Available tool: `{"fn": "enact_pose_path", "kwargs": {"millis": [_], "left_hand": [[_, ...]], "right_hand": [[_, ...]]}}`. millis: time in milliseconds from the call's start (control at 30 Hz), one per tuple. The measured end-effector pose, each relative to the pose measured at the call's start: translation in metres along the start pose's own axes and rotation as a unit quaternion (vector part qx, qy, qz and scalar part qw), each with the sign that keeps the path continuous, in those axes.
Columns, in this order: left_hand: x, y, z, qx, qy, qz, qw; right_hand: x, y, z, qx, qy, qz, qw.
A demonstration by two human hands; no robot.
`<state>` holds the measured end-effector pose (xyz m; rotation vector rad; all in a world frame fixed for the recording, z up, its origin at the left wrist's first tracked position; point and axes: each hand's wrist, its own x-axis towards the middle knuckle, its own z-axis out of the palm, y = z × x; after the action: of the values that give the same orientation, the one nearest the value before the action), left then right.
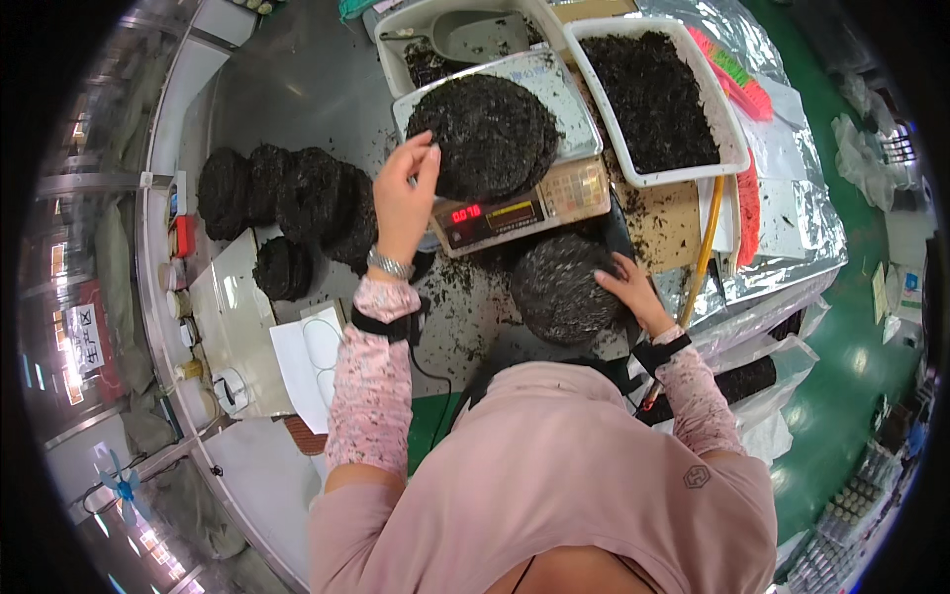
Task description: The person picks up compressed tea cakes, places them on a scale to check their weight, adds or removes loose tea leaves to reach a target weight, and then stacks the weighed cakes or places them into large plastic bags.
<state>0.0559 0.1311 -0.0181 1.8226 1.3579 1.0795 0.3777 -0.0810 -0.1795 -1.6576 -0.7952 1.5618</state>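
Note:
A digital weighing scale (531, 211) with a lit red display and a metal pan (571, 96) stands before me. On the pan lies a thick round cake of dark, dried seaweed-like material (482, 134). My left hand (404, 197) is at this cake's left edge, thumb and forefinger slightly apart; whether the fingertips touch it is hard to tell. Below the scale, my right hand (637, 293) grips the right rim of another dark round cake (564, 289), thumb on top. The fingers under that rim are partly hidden.
Several stacked dark cakes (312, 193) stand left on the grey table (297, 82). A white tub (731, 152) of loose dark flakes is at the back right, beside another tub (393, 56) holding a scoop (479, 37). A yellow stick (703, 260) and red-bristled brush (748, 215) lie right.

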Motion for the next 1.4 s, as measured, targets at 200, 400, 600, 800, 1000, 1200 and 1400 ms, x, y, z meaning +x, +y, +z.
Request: {"fn": "enact_pose_path", "kwargs": {"millis": [200, 400, 600, 800, 1000, 1200, 1400], "left_hand": [[0.052, -0.029, -0.005, 0.016, 0.048, 0.025, 0.998], [0.190, -0.095, -0.008, -0.100, -0.141, -0.142, 0.975], [0.233, -0.147, 0.028, -0.163, -0.208, -0.161, 0.951], [0.204, -0.139, -0.002, -0.161, -0.050, -0.095, 0.981], [0.092, -0.082, -0.055, -0.238, 0.035, -0.127, 0.962], [-0.032, -0.072, -0.075, -0.272, 0.057, -0.220, 0.935], [-0.100, -0.064, -0.087, -0.286, 0.075, -0.265, 0.918]], "right_hand": [[0.009, -0.039, 0.000, -0.246, 0.076, -0.184, 0.949], [0.005, -0.076, 0.017, -0.208, 0.033, -0.213, 0.954], [0.000, -0.059, 0.003, -0.150, 0.039, -0.129, 0.979], [0.026, -0.120, -0.044, -0.172, 0.180, -0.189, 0.950], [0.153, -0.160, -0.129, -0.481, 0.251, -0.255, 0.801], [0.188, -0.153, -0.104, -0.508, 0.198, -0.196, 0.815], [0.208, -0.142, -0.150, -0.466, 0.341, -0.218, 0.787]]}}
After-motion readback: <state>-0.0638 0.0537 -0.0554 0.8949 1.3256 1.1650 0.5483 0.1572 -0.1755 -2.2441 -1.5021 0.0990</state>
